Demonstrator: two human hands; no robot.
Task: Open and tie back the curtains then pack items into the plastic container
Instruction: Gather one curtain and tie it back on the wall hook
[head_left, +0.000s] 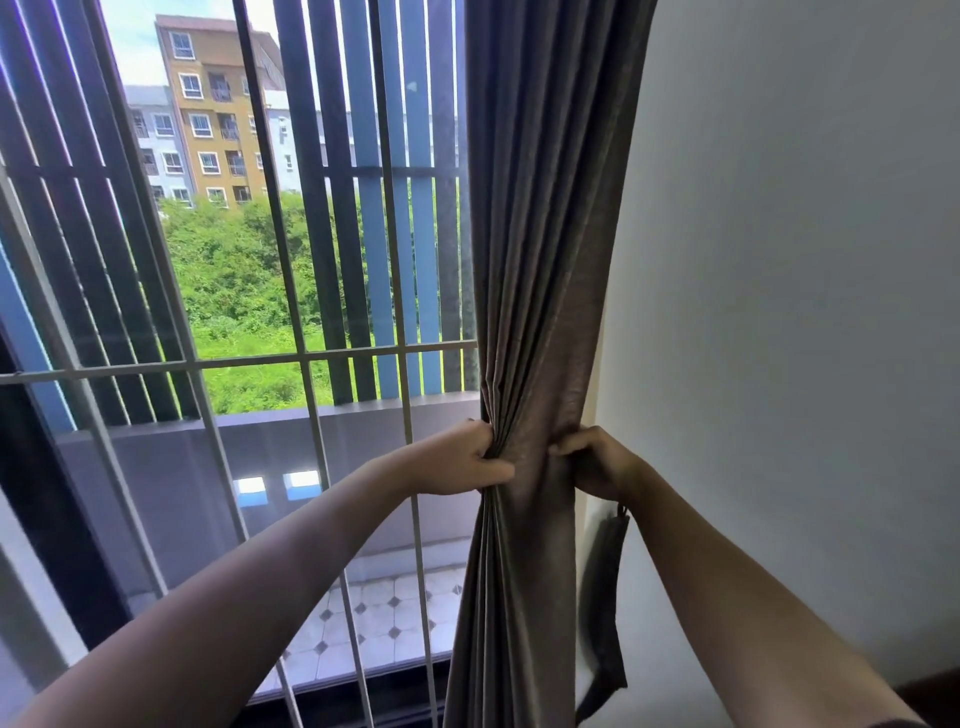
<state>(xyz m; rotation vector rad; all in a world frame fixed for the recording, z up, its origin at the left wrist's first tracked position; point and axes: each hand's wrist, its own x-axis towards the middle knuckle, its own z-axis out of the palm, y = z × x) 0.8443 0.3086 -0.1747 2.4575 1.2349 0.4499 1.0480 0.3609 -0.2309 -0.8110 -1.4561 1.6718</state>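
A grey-brown curtain (540, 270) hangs gathered into a narrow bunch at the right side of the window, against the white wall. My left hand (460, 460) grips the bunch from its left side at about waist height of the cloth. My right hand (597, 462) grips the same bunch from the right, fingers curled into the folds. A tie-back strap (605, 608) of the same fabric hangs down the wall just below my right wrist, loose at its lower end. The plastic container is not in view.
The window (270, 291) with its white metal grille fills the left and middle. Beyond it are dark vertical slats, a tiled balcony floor, trees and buildings. The white wall (789, 312) takes up the right side. A dark edge of furniture shows at the bottom right corner.
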